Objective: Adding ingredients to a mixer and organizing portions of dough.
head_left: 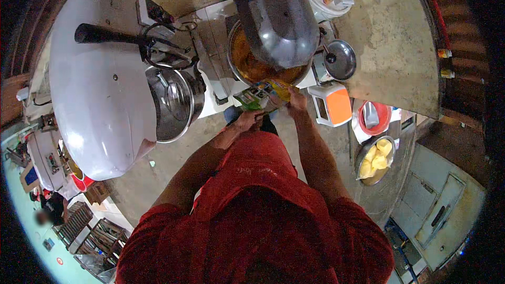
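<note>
My left hand (251, 119) and my right hand (294, 99) grip a green and yellow printed packet (262, 94), one on each side, fingers closed on it. It is held at the near rim of a large round pot (243, 63) with orange-brown contents, partly hidden under a long, dark, rounded metal housing (279, 26). Whether the packet is open, I cannot tell. Just right of my right hand stands a white stool with an orange top (335, 102).
Left: white rounded housing (94, 100), steel pot (173, 126). Right: lidded pan (342, 66) beside a counter (400, 47), white bucket (326, 10), red basin (384, 115), bowl of yellow pieces (376, 160). Another person (58, 205) is at the far left.
</note>
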{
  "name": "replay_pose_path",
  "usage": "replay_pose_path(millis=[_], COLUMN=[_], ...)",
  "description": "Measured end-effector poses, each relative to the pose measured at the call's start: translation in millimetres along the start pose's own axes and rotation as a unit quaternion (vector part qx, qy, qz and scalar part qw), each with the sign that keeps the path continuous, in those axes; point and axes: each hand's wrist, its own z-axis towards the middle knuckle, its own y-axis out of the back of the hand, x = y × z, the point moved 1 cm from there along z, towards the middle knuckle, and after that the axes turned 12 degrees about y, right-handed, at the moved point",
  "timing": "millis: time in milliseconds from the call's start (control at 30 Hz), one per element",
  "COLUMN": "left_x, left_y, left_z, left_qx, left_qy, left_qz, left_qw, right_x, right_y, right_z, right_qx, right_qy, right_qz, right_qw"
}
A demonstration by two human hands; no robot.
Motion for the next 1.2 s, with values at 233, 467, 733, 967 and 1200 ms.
replay_pose_path(millis=[233,467,733,967,1200], left_x=[91,116,34,26,-86], left_y=[106,150,61,56,-67], left_z=[-50,-43,20,-53,51], left_qx=[-0.080,-0.297,-0.439,-0.297,-0.517], left_qy=[0.008,0.036,0.081,0.009,0.349], left_qz=[-0.089,-0.548,-0.034,-0.113,0.229], left_qw=[0.993,0.781,0.894,0.948,0.748], right_x=[-28,-21,2,21,24], right_y=[-37,-68,-39,-142,-78], right_z=[-106,-106,-83,-178,-142], right_qx=[0.187,0.281,0.268,0.238,0.245], right_qy=[-0.048,0.016,-0.164,-0.091,-0.067], right_qz=[-0.262,-0.423,-0.265,-0.231,-0.259], right_qw=[0.946,0.861,0.912,0.939,0.932])
